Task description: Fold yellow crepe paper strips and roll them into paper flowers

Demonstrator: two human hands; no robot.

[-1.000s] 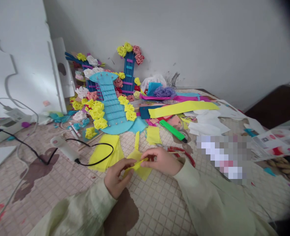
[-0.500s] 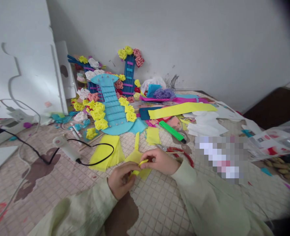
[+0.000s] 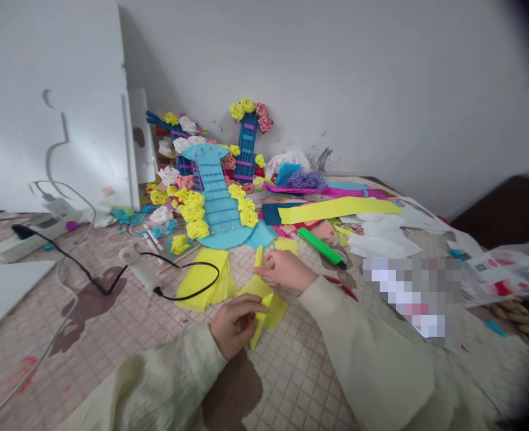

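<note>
The left hand (image 3: 235, 326) has its grip pinched on a folded yellow paper piece (image 3: 261, 320), which sits above yellow sheets (image 3: 279, 312) lying on the tabletop (image 3: 300, 371), in front of the light-blue guitar-shaped model (image 3: 219, 206). The right hand (image 3: 289, 269) has its fingers drawn together at the lower end of a narrow yellow strip (image 3: 259, 257); whether its grip has taken the strip or only touches it, I can't make out. The paper looks thin, so squeezing too hard could crush the fold or tear it, while too loose a pinch could let it spring apart. If the right fingertips caught an edge of the sheets below along with the strip, those sheets could slide or crease. Farther left, a black cable (image 3: 188, 297) loops over a stack of yellow paper (image 3: 204, 272); a sleeve snagging it could fan the stack out or drag the white corded device (image 3: 139, 269). The red-handled tool (image 3: 345, 288), partly hidden by the right sleeve (image 3: 358, 335), could be knocked if that forearm swung outward, and the green utility knife (image 3: 321, 246) lies near enough to be bumped too.
</note>
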